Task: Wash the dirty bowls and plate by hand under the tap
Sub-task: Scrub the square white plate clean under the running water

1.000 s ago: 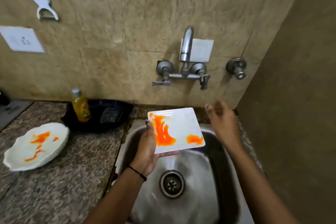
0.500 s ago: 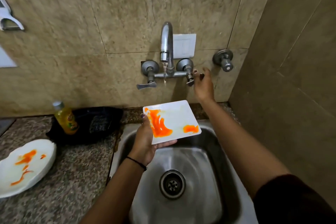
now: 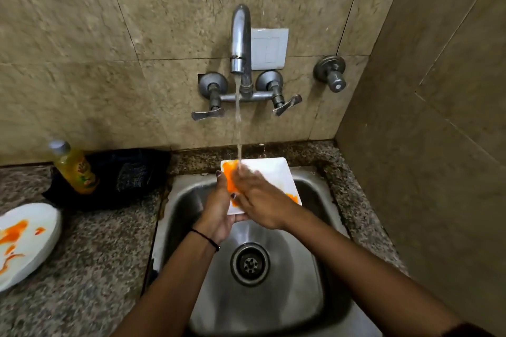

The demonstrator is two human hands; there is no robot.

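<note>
Steel sink [image 3: 186, 200] below a tiled wall [image 3: 137, 35]: left hand [image 3: 219, 216] grips the plate [image 3: 268, 172] under the running tap [image 3: 241, 35], right hand [image 3: 260, 200] pressed flat on its orange stains. First wash underway; next, rub the near-right smear.

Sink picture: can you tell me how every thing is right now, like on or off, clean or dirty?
Tap: on, water streaming down.
Square plate: orange-smeared, held under the stream.
Left hand: grips the square plate's left edge.
Right hand: fingers straight, pressing on the square plate's face.
Round dish: orange-smeared, lying on the counter.
Yellow bottle: upright, cap on.
</note>
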